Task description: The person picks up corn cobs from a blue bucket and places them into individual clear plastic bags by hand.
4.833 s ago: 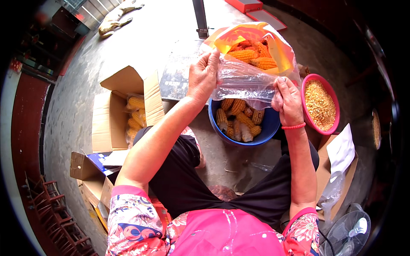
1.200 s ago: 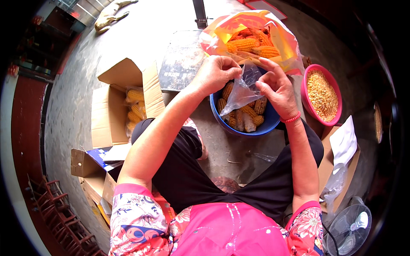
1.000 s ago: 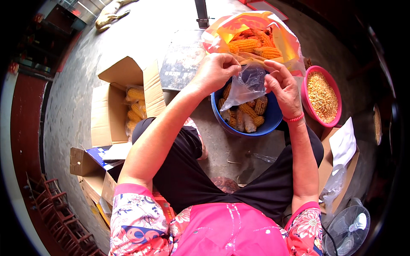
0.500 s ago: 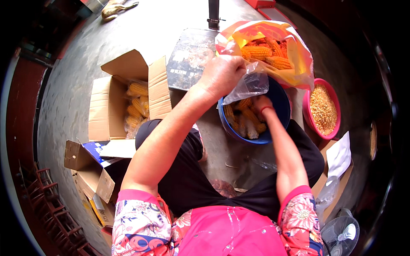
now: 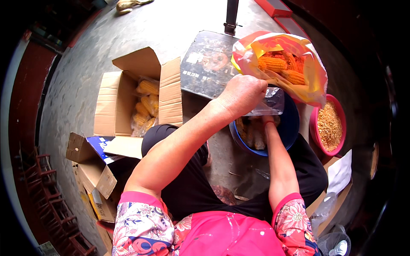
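Pinching the gathered upper edge of a clear plastic bag (image 5: pixel 274 102), the left hand (image 5: pixel 247 93) is closed with its back turned up. The bag hangs from it over the blue bucket (image 5: pixel 291 124), its lower edge crossing just above the right wrist. The right hand (image 5: pixel 267 118) reaches down into the bucket, a red bracelet (image 5: pixel 269 123) at its wrist; its fingers are hidden, so I cannot tell whether they grasp anything. Corn cobs (image 5: pixel 258 139) lie in the bucket around that hand, partly in shadow.

Just beyond the bucket stands a white, red and yellow bag (image 5: pixel 315 87) with its mouth spread wide, holding deep orange cobs (image 5: pixel 273 64). Near it on the right, a pink basin (image 5: pixel 313 128) is filled with loose yellow kernels (image 5: pixel 329 126). A dark flat platform (image 5: pixel 205 59) lies left of the big bag, near a black post (image 5: pixel 231 17).

Farther left, a cardboard box (image 5: pixel 107 104) with raised flaps contains cobs in clear plastic (image 5: pixel 147 106). At the lower right, a white sheet (image 5: pixel 340 173) rests on brown cardboard (image 5: pixel 341 195), and a fan (image 5: pixel 334 245) stands below them.
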`<act>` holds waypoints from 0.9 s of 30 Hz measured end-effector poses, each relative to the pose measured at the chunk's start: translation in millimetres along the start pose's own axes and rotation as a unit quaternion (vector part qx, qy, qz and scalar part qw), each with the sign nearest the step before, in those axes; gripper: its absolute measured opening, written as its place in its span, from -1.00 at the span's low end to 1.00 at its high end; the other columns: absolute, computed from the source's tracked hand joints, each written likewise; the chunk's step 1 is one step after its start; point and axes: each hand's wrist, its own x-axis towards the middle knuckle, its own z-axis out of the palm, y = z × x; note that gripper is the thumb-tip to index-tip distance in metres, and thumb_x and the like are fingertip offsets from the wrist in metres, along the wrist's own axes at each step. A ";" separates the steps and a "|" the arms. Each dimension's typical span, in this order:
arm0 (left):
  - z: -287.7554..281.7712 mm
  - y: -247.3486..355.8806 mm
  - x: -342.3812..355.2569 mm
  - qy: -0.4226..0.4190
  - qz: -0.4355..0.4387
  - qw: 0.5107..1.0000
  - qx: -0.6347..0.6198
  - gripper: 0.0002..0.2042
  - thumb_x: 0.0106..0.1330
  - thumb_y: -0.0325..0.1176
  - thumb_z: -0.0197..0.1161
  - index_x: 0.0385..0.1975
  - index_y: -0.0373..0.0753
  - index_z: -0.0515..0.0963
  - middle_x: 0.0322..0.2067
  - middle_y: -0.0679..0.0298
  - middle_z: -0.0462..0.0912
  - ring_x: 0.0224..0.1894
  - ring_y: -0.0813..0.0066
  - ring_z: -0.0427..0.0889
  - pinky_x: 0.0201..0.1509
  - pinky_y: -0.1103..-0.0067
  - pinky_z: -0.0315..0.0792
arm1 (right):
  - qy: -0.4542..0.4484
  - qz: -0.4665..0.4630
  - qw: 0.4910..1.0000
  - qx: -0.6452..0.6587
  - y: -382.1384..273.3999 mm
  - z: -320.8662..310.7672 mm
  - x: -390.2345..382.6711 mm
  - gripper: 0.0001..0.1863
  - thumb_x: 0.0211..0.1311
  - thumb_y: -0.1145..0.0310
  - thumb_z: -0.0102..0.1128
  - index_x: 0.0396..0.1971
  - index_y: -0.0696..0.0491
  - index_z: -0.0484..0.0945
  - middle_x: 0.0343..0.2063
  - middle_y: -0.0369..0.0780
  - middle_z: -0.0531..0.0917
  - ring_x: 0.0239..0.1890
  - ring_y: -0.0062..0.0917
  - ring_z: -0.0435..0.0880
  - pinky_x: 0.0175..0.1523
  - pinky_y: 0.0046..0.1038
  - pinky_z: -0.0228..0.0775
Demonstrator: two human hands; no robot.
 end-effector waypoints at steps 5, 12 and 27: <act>4.9 -2.3 -0.9 -0.018 -0.005 1.000 0.025 -0.89 0.08 -0.37 0.11 -0.55 -0.24 0.52 -0.56 0.09 0.56 -0.41 0.10 0.58 -0.31 0.32 0.44 | -0.075 0.111 0.979 0.156 -46.6 -63.2 -36.9 -0.52 0.00 0.10 0.19 -0.16 0.15 0.46 -0.46 -0.14 0.58 -0.48 -0.34 0.59 -0.46 -0.33 0.48; 15.5 1.6 7.2 -0.020 -0.010 0.999 0.023 -0.88 0.09 -0.35 0.10 -0.55 -0.22 0.53 -0.56 0.09 0.57 -0.40 0.11 0.58 -0.30 0.32 0.44 | 0.032 -0.118 0.992 -0.006 -172.5 -166.0 -146.9 -0.66 0.16 0.20 0.09 -0.24 0.19 0.46 -0.50 -0.24 0.55 -0.61 -0.64 0.48 -0.52 -0.63 0.33; 28.3 10.4 10.5 -0.041 -0.001 0.999 0.030 -0.87 0.08 -0.34 0.10 -0.56 -0.23 0.53 -0.55 0.09 0.57 -0.41 0.12 0.58 -0.31 0.32 0.44 | -0.064 -0.254 0.961 -0.094 -193.9 -112.2 -188.2 -0.60 0.08 0.20 0.21 -0.18 0.16 0.43 -0.40 -0.14 0.61 -0.33 -0.52 0.61 -0.22 -0.51 0.41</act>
